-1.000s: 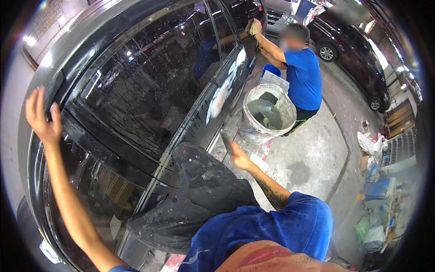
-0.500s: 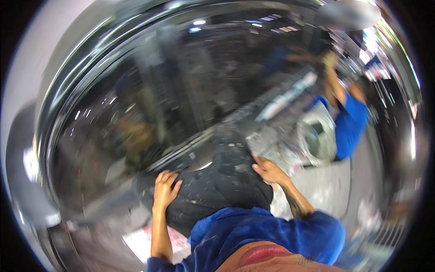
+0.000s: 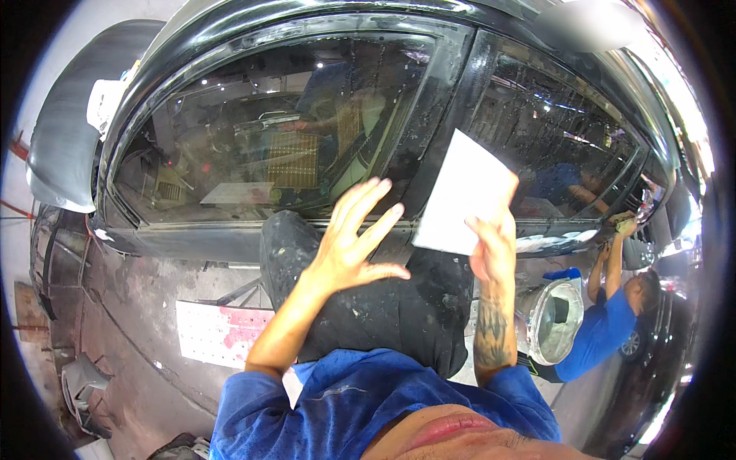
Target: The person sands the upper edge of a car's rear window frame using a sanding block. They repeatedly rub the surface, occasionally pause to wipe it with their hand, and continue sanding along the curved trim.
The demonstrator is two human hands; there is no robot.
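Nearest are the person's paint-flecked black trousers; above them the right hand has a white sheet in its grip, pinched down to the sheet's thickness, thumb on the face near the lower right corner, fingers at the right edge; from that grip the sheet extends up and to the left, its long axis running away from the body, far end leaning right; the left hand hangs just beside the sheet's left edge, its grip spread wide and holding nothing; its thumb points past the lower left corner, and its fingertips look apart from that long free edge, though depth is hard to tell; the right hand is thus the nearer, in contact, while the left faces the free side; beyond, the upper corner of the sheet overlaps the dark pillar between two windows of a black car; on the floor to the left lies a white board with red smears; to the right stands a pale bucket; just past it, a co-worker in blue reaches to the car's right end.
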